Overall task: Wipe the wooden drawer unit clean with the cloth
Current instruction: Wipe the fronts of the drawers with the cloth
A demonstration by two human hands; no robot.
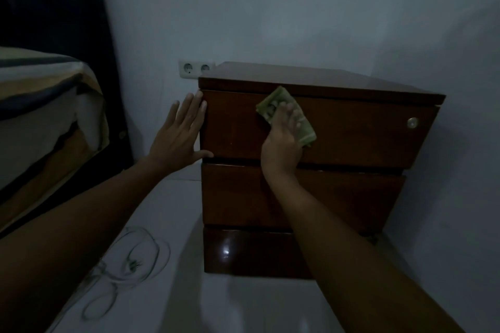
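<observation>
Against the pale wall, the wooden drawer unit (311, 170) is standing on the light floor (189, 303), three drawer fronts stacked under a flat top, and the room is looking very dim. Up on the top drawer front (351, 132), the right hand (284, 140) is pressing the green cloth (281, 113) flat against the wood, fingers lying together over the fabric, palm bearing on it rather than pinching it. The cloth is sitting just left of the drawer's middle, its upper corner reaching the lip under the top board, its lower corner poking out to the right of the hand. Over at the unit's left edge, the left hand (181, 135) is resting spread wide, fingertips touching the top drawer's corner and the thumb lying along its lower edge, holding nothing.

Far right on that same drawer, a small round metal lock (412, 122) is catching the light. A white double wall socket (196, 69) is peeking out just behind the unit's back left corner. Down on the floor to the left, a thin cable (130, 265) is lying in loose loops. A bed with striped bedding (48, 105) is filling the left side. No writing or brand is showing legibly anywhere; the cloth's pattern is too murky to make out.
</observation>
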